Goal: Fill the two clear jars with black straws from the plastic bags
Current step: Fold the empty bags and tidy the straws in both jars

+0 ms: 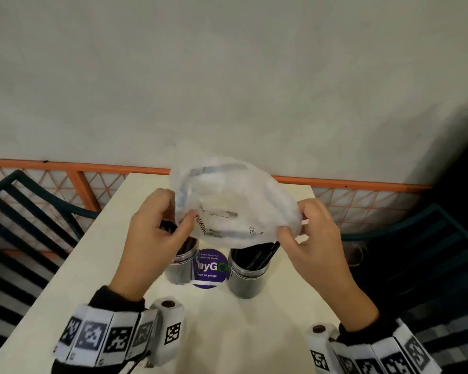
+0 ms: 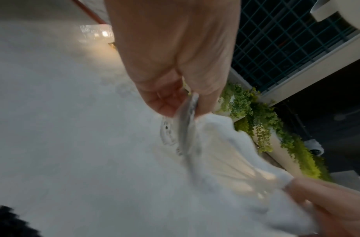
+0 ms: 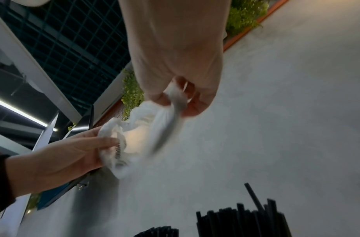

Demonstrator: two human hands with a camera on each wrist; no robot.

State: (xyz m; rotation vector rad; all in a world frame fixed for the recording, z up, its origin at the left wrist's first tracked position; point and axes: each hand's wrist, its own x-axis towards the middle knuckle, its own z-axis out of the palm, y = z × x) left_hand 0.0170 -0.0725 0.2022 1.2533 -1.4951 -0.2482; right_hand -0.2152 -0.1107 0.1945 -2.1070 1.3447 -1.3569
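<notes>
Two clear jars stand on the cream table (image 1: 79, 265), both holding black straws. The left jar (image 1: 181, 267) sits under my left hand; the right jar (image 1: 247, 276) has straws (image 1: 257, 255) poking above its rim, also seen as straw tips (image 3: 243, 222) from below. Above the jars I hold a crumpled, see-through plastic bag (image 1: 235, 201) stretched between both hands. My left hand (image 1: 160, 225) pinches its left edge, bag (image 2: 195, 136) running from finger and thumb. My right hand (image 1: 308, 233) pinches the right edge, bag (image 3: 154, 121) bunched there. No straws show inside the bag.
A round purple sticker (image 1: 210, 268) lies on the table between the jars. Dark slatted chairs stand left (image 1: 25, 211) and right (image 1: 430, 252) of the table. An orange mesh rail (image 1: 65, 168) and a grey wall close off the far side.
</notes>
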